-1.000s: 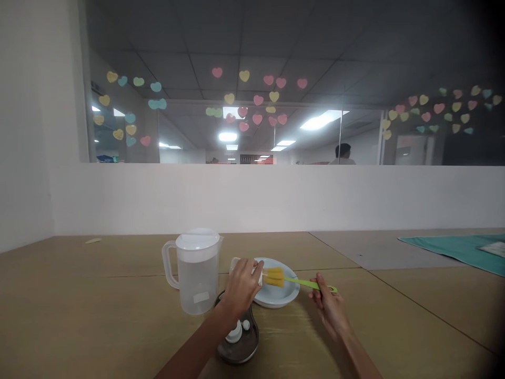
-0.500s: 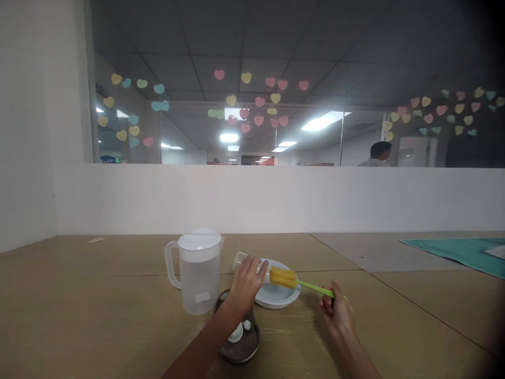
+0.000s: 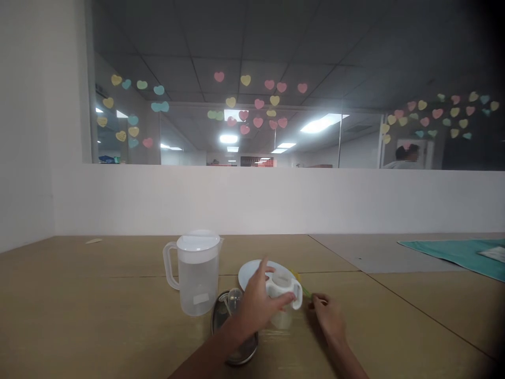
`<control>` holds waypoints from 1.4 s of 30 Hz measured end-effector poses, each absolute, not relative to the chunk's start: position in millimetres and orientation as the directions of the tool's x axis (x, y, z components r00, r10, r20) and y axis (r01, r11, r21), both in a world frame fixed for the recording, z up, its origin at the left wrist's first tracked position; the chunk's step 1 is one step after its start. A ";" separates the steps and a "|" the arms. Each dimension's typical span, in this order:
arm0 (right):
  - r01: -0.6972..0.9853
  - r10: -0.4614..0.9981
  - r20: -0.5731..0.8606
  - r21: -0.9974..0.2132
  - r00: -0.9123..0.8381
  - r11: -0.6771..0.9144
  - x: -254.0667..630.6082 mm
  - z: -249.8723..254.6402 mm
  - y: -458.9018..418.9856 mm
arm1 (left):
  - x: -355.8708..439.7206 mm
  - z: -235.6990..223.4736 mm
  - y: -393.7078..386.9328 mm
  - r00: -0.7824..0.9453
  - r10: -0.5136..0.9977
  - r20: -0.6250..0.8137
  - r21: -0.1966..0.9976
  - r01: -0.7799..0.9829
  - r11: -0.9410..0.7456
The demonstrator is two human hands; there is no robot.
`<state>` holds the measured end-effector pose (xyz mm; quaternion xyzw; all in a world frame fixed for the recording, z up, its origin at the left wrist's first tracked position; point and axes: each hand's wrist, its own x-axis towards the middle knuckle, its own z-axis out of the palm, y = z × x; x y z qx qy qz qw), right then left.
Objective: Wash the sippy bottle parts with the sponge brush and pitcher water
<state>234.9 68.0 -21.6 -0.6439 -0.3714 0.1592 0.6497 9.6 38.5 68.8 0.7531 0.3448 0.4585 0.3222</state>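
My left hand (image 3: 258,300) is closed around a baby bottle with a white handled collar (image 3: 296,296). The clear body below the collar is blurred. A bottle brush is in my right hand (image 3: 329,316), pinched by its thin green handle (image 3: 306,291). Its yellow sponge head (image 3: 295,274) shows partly behind the bottle. Beyond my left hand lies a white bowl (image 3: 248,270), partly covered by hand and bottle. Under my left forearm is a metal kidney-shaped tray (image 3: 246,353) with a clear dome-shaped cap (image 3: 235,298); the forearm hides much of its contents.
A lidded translucent pitcher (image 3: 198,284) stands left of the bowl. A teal cloth (image 3: 445,252) lies at the far right of the wooden table (image 3: 118,316). Behind rises a white wall (image 3: 244,200) with a window bearing heart-shaped notes; a person (image 3: 406,158) is beyond the glass.
The bottle has gone from lying tilted at the brush head to more upright, nearer me and further right. The brush head is now behind it. My right hand has shifted slightly left.
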 end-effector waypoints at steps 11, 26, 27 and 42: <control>0.862 0.873 0.322 -0.469 0.367 -0.190 204.4 -8.1 55.1 | 21.1 40.7 28.1 0.633 0.690 0.351 0.760 0.237 -0.605; 0.876 0.832 0.543 -0.450 0.113 0.175 205.3 -14.8 62.2 | -1.5 57.7 35.4 0.712 0.680 0.174 0.712 0.386 -0.586; 0.878 0.826 0.551 -0.447 0.122 0.168 205.1 -14.4 62.2 | -7.3 61.1 39.8 0.719 0.674 0.171 0.695 0.397 -0.600; 0.811 0.749 0.573 -0.580 0.334 0.082 216.2 -13.1 63.0 | -51.5 38.2 101.8 0.541 0.817 -0.202 0.126 0.841 -0.526</control>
